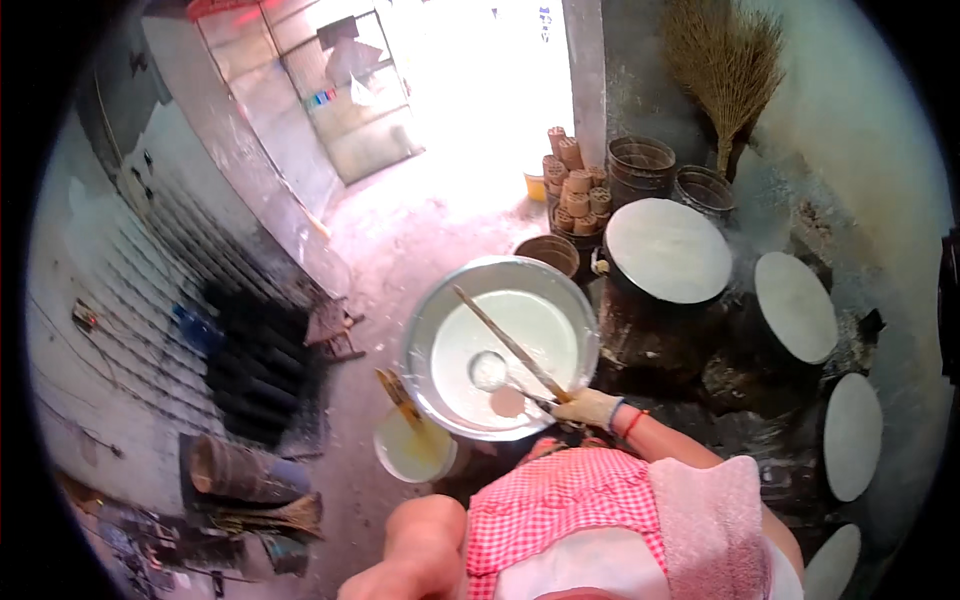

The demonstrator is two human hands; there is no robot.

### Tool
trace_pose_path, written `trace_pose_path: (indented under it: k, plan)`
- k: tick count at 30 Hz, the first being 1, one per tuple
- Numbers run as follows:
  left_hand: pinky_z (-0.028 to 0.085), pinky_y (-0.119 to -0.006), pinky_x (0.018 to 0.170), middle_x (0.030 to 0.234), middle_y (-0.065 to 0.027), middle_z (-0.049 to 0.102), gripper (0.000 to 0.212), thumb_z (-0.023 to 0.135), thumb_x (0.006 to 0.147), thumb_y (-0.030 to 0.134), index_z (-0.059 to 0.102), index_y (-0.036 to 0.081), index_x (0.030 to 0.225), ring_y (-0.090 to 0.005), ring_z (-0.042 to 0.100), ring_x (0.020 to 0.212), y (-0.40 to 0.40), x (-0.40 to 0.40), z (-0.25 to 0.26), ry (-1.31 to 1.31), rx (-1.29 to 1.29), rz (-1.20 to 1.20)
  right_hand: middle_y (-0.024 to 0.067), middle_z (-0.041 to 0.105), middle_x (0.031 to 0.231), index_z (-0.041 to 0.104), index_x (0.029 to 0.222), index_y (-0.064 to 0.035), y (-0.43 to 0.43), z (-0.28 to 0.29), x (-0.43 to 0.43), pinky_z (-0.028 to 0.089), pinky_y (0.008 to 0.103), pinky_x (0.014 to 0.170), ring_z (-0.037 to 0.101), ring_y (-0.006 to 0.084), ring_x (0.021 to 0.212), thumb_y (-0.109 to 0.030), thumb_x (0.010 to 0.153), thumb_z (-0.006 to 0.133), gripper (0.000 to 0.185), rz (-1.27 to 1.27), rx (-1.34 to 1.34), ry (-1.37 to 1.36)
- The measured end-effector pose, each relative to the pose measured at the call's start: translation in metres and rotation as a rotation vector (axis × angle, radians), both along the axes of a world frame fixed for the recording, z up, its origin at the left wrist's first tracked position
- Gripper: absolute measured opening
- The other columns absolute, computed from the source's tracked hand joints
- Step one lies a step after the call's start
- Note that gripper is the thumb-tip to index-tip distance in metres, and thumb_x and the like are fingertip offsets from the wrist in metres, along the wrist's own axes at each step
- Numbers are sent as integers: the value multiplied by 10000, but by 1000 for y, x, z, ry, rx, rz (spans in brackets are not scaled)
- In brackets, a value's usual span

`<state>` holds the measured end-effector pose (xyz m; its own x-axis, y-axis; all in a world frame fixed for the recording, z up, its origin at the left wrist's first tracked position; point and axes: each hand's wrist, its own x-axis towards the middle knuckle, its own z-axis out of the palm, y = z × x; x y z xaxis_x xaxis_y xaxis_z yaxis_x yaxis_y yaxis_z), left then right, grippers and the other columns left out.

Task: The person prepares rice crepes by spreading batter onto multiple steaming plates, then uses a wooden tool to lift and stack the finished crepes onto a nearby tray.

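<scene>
My right hand [586,408], in a pale work glove, is closed at the near rim of a wide metal basin [420,330]. A wooden stick [510,343] slants from the hand across the basin. White liquid [465,330] fills its lower part. A round ladle bowl [487,370] sits in the liquid, and a pinkish disc-shaped utensil [508,402] lies nearer me. Their handles run toward the glove; whether it grips them too is unclear. My left hand is out of view; only the bent left arm shows, near a white bucket [414,457] with yellowish wooden sticks [401,397] in it.
Several covered round vessels stand along the right, including one with a pale lid [667,251]. Behind the basin are a brown bucket [551,255] and stacked perforated briquettes [577,195]. A twig broom [724,75] leans far right. A small stool [334,330] stands left.
</scene>
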<state>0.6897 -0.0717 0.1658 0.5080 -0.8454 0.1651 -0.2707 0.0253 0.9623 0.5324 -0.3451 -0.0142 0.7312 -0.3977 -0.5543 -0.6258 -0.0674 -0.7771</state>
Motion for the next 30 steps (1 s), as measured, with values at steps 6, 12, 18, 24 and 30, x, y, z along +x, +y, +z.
trace_pose_path:
  k: [6,12,18,24,30]
  plan:
    - [535,-398,932,1180,-203,694,446,736,853,106,629,-34,1263,-356,684,1070,-18,15,-19,81,34,-48,92,739,869,760,1141,2,2,-2,-4,530,338,693,670,174,768,-439,917,710,497,-62,-120,2]
    - [536,-402,944,1198,-208,693,464,734,858,109,624,-34,1286,-361,683,1084,-19,30,-19,102,60,-100,25,644,687,719,921,-41,11,-4,7,420,308,463,565,132,530,-325,949,707,286,-225,239,-25]
    - [536,-406,955,1217,-212,691,483,732,863,112,618,-34,1309,-366,682,1098,-39,46,-21,59,45,-168,-3,619,677,683,937,-93,8,-25,26,387,289,450,509,99,499,-399,996,694,312,-207,111,-3]
    - [537,-410,967,1235,-217,690,501,730,868,115,613,-35,1332,-371,681,1112,-67,52,-34,3,58,-217,-2,668,728,747,1039,-82,-5,-41,15,482,318,550,603,132,616,-399,960,687,332,-182,-106,54]
    - [537,-414,979,1253,-222,688,519,728,874,118,607,-35,1354,-375,680,1126,-81,50,-32,-156,160,-237,32,614,616,674,772,-38,8,17,12,446,340,428,558,159,466,-348,904,675,337,-276,76,-18]
